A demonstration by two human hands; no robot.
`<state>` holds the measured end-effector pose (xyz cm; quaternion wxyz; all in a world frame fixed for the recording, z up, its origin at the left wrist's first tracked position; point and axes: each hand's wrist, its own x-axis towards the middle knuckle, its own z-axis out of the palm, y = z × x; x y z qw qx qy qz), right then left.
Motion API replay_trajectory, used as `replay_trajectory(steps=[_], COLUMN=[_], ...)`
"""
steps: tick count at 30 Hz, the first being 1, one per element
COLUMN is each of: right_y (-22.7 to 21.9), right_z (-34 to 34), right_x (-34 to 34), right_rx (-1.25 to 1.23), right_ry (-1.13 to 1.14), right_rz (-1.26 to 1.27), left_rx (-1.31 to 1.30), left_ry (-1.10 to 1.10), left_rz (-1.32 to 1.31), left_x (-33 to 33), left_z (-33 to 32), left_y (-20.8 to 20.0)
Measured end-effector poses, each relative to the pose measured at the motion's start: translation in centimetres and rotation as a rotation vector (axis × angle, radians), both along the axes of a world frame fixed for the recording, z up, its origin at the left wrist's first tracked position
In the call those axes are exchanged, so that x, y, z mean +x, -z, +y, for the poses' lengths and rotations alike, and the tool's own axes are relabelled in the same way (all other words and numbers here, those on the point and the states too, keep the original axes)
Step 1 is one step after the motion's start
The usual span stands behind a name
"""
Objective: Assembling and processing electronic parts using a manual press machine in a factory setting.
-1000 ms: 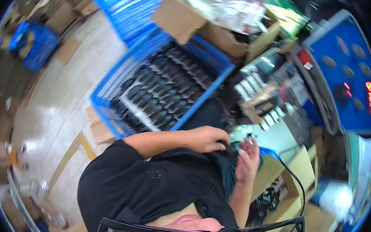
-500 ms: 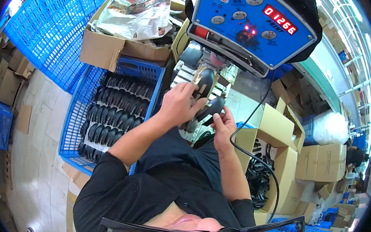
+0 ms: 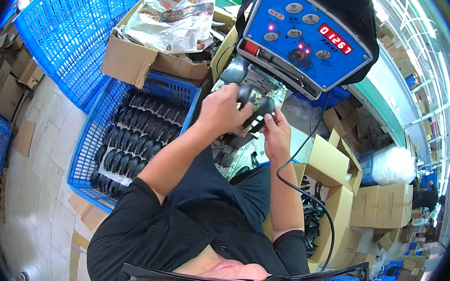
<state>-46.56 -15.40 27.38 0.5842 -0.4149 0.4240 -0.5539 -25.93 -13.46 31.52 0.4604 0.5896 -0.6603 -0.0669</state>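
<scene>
My left hand has its thumb and fingers curved around a black, rounded, glossy part at the printing machine's metal fixture. Its grip is partly hidden by the hand itself. Between the thumb and fingers of my right hand is a second black curved part, tilted, just right of the first. The two parts are very close together; I cannot tell if they touch. Directly beyond my hands hangs the blue control panel with its red lit display.
Left of me, a blue crate holds rows of similar black parts on white sheets. Behind it stand an open carton with printed paper and a tall blue basket. At right, a carton holds black pieces; a black cable crosses beside my right forearm.
My right hand has moved up with its black part, nearer the fixture and the other part. The panel's display has changed and another red light is lit. The whole view has shifted slightly.
</scene>
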Motion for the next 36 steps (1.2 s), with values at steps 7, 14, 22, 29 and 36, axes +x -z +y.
replay_trajectory(steps=[7,14,22,29,36], right_y=[2.6,7.5,15.7,22.5,27.4], right_z=[-3.4,1.3,10.0,19.5,26.8], right_x=[3.2,-3.8,-25.8,-40.6,-36.7], right_rx=[-0.128,0.010,0.282,0.496,0.910], right_ry=[0.101,-0.025,0.325,0.373,0.397], right_rz=[0.405,0.333,0.855,1.356,0.926], left_rx=[0.043,0.542,0.852,0.901,0.974], left_ry=[-0.061,-0.257,-0.850,-0.980,-0.946], left_rz=[0.000,0.092,-0.025,-0.082,-0.204], left_x=[7.6,18.7,32.3,40.4,41.8], left_z=[6.2,15.5,28.2,26.6,24.2], left_y=[4.5,14.0,22.8,27.6,29.1])
